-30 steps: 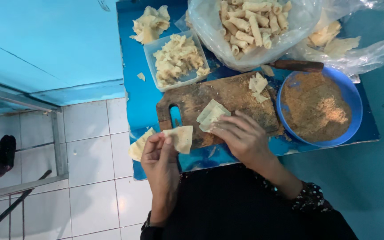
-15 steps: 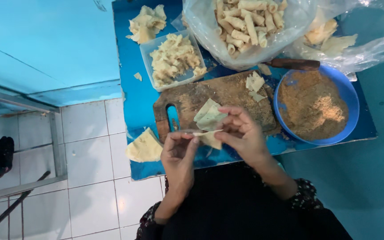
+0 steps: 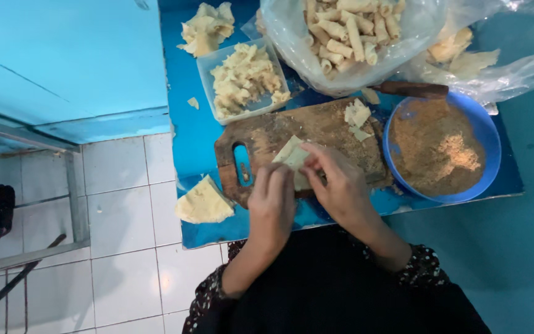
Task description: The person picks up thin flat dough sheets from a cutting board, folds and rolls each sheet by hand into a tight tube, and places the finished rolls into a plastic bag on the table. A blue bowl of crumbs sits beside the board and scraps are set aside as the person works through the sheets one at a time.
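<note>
Both hands cover the lower part of the pale wrapper, so the grip itself stays hidden. Beyond it, the clear bag of rolls and the far edge of the counter are cut off by the top edge.

**What I count on the table**

I see two hands, one cutting board, one blue bowl, one clear tub, two plastic bags, one knife handle, and one loose stack of wrappers.
</note>
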Demonstrator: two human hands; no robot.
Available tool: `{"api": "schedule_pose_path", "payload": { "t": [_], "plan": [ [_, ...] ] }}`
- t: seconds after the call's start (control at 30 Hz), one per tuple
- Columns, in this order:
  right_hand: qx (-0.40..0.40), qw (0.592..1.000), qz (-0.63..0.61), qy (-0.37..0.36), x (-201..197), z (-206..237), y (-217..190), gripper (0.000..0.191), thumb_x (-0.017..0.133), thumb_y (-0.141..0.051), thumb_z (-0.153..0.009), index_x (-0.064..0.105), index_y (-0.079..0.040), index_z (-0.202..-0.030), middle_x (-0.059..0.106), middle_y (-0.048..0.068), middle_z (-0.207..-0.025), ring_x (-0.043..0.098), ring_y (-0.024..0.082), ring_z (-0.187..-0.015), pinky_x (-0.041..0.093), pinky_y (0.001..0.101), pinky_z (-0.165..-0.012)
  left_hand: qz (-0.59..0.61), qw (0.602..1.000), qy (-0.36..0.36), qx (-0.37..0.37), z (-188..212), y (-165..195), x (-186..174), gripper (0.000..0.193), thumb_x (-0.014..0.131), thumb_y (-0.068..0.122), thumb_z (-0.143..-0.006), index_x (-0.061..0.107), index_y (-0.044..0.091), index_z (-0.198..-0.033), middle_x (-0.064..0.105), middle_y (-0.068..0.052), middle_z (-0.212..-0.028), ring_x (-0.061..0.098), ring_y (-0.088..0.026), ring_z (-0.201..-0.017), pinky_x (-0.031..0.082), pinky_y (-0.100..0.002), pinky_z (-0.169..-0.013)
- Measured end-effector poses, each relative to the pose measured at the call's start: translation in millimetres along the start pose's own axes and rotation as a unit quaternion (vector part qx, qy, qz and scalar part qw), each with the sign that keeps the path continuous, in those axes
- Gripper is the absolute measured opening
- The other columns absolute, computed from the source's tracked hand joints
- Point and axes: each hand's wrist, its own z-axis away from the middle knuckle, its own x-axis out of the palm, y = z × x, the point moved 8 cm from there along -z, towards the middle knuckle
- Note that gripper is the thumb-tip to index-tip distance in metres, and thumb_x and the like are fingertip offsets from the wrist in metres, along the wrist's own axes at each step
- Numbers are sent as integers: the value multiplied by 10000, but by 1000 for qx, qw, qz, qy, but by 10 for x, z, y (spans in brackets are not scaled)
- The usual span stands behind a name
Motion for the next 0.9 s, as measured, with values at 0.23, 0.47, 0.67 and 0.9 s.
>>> {"api": "schedule_pose_path", "payload": {
  "t": [0.23,0.47,0.67,0.9],
  "plan": [
    [-75,994,77,-32,-103,-234,-115,462,716,-49,-892,647,-132,-1341,564,155,-1149,623,336,-1022,513,440,-831,-164,974,-75,134,-23,114,189,328,626,87,-820,657,-46,-1118,585,-179,-1165,552,-377,-1171,447,-531,-1057],
    [-228,953,180,-85,467,-957,-203,528,671,-37,-871,667,-186,-1378,500,162,-1179,543,366,-1057,481,461,-855,-158,974,-49,157,44,58,275,289,605,104,-828,659,-41,-1072,576,-197,-1153,553,-384,-1204,414,-560,-1124],
    [-302,914,248,-107,896,-1214,-129,390,702,-118,-911,738,-245,-1278,455,120,-1066,460,334,-1059,353,456,-805,-165,972,-47,163,47,42,316,250,606,120,-826,666,-13,-1029,588,-166,-1116,569,-363,-1144,432,-543,-1084],
    [-254,918,217,-213,1039,-1381,17,41,703,-90,-885,722,-125,-894,412,135,-1045,419,340,-1021,316,479,-798,-184,968,-56,164,54,20,323,285,605,125,-835,681,-10,-1074,585,-152,-1092,574,-349,-1118,413,-572,-1082]
  ]
}}
